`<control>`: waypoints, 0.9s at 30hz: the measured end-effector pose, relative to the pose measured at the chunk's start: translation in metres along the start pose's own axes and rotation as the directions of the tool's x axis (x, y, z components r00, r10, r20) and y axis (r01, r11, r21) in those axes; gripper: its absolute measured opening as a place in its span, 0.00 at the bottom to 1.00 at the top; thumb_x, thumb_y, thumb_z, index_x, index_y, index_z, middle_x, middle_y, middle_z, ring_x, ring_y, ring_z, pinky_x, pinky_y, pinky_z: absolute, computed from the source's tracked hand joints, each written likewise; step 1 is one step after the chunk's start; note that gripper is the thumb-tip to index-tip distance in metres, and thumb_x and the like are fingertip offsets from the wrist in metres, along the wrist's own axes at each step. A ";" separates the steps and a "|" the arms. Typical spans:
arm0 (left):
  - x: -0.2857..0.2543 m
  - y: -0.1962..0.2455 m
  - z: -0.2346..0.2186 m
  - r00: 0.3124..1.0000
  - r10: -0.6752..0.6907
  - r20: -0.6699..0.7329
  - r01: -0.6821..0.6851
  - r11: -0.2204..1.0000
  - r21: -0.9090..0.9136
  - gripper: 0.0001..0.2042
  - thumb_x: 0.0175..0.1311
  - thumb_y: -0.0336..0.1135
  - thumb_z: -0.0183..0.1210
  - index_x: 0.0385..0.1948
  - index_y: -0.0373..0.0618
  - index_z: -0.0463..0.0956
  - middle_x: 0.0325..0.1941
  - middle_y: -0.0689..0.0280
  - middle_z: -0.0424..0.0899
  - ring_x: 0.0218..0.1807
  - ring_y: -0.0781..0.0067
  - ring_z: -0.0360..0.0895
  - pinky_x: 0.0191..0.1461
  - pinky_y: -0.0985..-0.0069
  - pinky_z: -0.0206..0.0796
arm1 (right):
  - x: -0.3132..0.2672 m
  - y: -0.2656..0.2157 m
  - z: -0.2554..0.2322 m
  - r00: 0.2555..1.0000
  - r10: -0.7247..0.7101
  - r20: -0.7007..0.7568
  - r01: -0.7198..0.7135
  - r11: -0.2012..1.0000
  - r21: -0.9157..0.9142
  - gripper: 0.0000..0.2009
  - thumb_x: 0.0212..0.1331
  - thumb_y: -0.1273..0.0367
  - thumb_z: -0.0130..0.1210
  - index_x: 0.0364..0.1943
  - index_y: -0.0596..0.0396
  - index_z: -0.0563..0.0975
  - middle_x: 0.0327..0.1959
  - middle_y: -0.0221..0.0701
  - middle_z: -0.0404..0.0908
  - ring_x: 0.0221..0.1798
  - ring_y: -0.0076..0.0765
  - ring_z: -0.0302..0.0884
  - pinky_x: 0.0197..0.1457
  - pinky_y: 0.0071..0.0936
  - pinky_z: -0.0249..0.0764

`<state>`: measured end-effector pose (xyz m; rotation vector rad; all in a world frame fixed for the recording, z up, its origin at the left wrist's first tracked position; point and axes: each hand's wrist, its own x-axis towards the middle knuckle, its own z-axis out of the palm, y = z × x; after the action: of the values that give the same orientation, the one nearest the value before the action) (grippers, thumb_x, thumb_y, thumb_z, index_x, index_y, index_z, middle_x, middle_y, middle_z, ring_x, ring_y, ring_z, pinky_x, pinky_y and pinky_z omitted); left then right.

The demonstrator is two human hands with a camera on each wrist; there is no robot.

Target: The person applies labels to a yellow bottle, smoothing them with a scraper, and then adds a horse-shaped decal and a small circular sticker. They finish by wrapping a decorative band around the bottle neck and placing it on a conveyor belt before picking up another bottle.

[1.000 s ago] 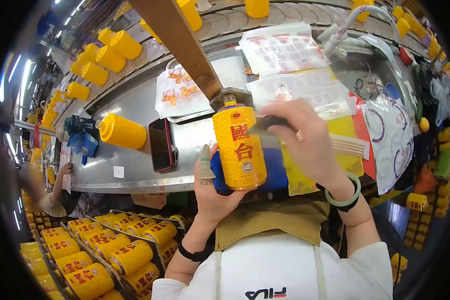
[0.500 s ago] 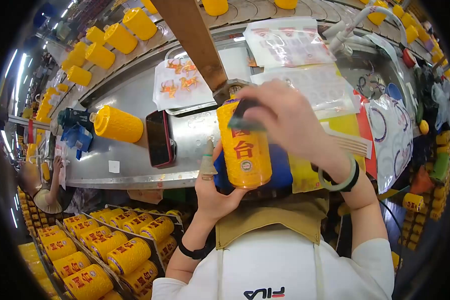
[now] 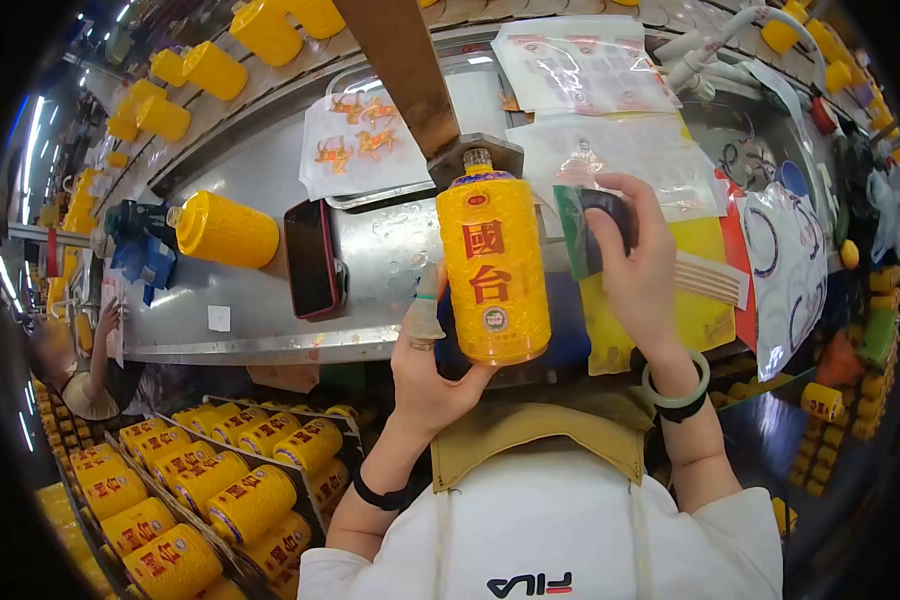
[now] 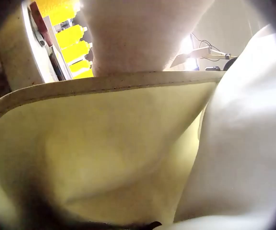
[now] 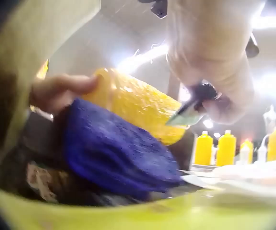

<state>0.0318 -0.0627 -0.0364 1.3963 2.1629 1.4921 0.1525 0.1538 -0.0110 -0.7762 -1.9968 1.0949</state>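
A yellow bottle (image 3: 492,270) with red characters leans over a blue cloth (image 3: 560,320), its neck at a metal bracket (image 3: 470,158) on a brown beam. My left hand (image 3: 430,375) grips its lower end, thumb at the base and other fingers partly hidden; a pale cot covers one finger. To the bottle's right my right hand (image 3: 635,260) holds a dark tool (image 3: 611,222) with a flat green edge, apart from the bottle. In the right wrist view the bottle (image 5: 138,98) rests on the blue cloth (image 5: 114,148). Apron fabric (image 4: 104,139) fills most of the left wrist view.
Left on the metal table (image 3: 250,345) lie a phone (image 3: 312,260) and another yellow bottle (image 3: 227,230). Sticker sheets (image 3: 585,65) lie behind, a yellow sheet (image 3: 695,310) at right. Crates of bottles (image 3: 250,500) stand lower left; a person (image 3: 85,370) is at far left.
My right hand has moved from over the bottle's upper part to its right, taking the tool off the label. My left hand still holds the bottle.
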 end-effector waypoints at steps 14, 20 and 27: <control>-0.010 0.007 0.008 0.980 0.196 -0.047 -0.176 0.946 0.273 0.26 0.49 0.25 0.76 0.55 0.43 0.85 0.70 0.47 0.75 0.66 0.45 0.77 0.68 0.59 0.70 | -0.019 -0.002 -0.008 0.994 0.104 0.025 -0.107 0.972 0.208 0.12 0.70 0.75 0.60 0.56 0.60 0.78 0.42 0.28 0.82 0.42 0.20 0.75 0.47 0.20 0.72; -0.017 0.019 0.014 0.952 0.301 -0.062 -0.242 0.858 0.453 0.21 0.51 0.24 0.73 0.48 0.57 0.90 0.69 0.53 0.75 0.68 0.46 0.73 0.69 0.58 0.71 | -0.023 -0.014 -0.011 0.992 0.125 0.019 -0.126 0.965 0.231 0.13 0.70 0.76 0.60 0.56 0.58 0.78 0.41 0.25 0.80 0.39 0.18 0.72 0.45 0.19 0.70; -0.029 0.014 0.010 0.948 0.271 -0.163 -0.183 0.891 0.416 0.23 0.50 0.26 0.75 0.51 0.37 0.83 0.65 0.51 0.80 0.67 0.43 0.75 0.68 0.55 0.68 | -0.060 -0.034 -0.008 0.979 0.123 0.161 -0.155 0.966 0.209 0.13 0.65 0.76 0.63 0.52 0.59 0.77 0.39 0.26 0.80 0.35 0.16 0.73 0.38 0.17 0.69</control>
<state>0.0622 -0.0770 -0.0400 1.7413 2.6327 1.3858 0.1875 0.0957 0.0036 -0.7450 -1.9194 1.4666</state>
